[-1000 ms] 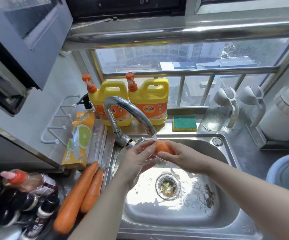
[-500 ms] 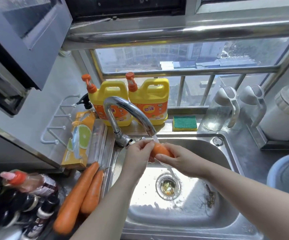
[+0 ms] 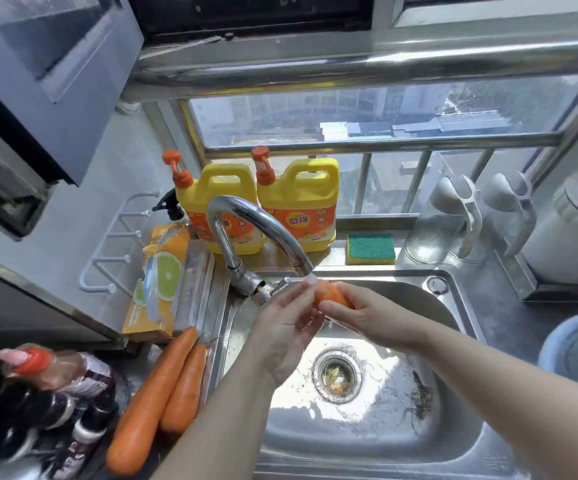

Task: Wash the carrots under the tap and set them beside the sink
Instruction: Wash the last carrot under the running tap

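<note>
two grips meet on one carrot (image 3: 329,295) right under the tap (image 3: 259,221) over the sink (image 3: 460,277), the left grip (image 3: 282,329) curled round its left side and the right grip (image 3: 363,315) curled round its right side, while two other carrots (image 3: 155,393) lie together well left of the left grip, beside the sink.
</note>
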`<action>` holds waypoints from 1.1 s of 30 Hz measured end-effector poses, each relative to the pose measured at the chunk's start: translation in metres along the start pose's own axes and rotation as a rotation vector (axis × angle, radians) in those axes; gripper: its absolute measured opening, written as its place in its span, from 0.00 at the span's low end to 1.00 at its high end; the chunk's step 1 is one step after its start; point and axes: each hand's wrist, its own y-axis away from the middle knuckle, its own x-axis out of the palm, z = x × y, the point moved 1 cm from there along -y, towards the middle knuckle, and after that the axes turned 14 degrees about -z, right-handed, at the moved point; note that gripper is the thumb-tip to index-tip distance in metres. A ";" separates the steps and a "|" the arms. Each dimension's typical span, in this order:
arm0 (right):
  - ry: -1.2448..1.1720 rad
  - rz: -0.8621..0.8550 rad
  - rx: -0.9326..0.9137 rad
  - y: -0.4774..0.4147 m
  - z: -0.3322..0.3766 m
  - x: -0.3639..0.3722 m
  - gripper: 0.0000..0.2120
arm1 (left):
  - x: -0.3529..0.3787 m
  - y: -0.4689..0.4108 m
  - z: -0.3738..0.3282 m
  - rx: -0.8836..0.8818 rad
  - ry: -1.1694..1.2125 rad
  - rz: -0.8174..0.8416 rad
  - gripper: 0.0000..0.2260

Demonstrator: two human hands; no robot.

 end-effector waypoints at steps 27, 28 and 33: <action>0.231 -0.049 -0.028 -0.001 -0.003 0.004 0.16 | 0.002 -0.013 -0.003 0.321 -0.448 -0.195 0.08; 0.249 -0.061 -0.022 -0.002 -0.004 0.004 0.16 | 0.001 -0.013 -0.002 0.300 -0.442 -0.191 0.09; 0.661 -0.195 -0.153 -0.006 -0.006 0.004 0.21 | -0.002 -0.010 0.004 0.200 -0.302 -0.095 0.06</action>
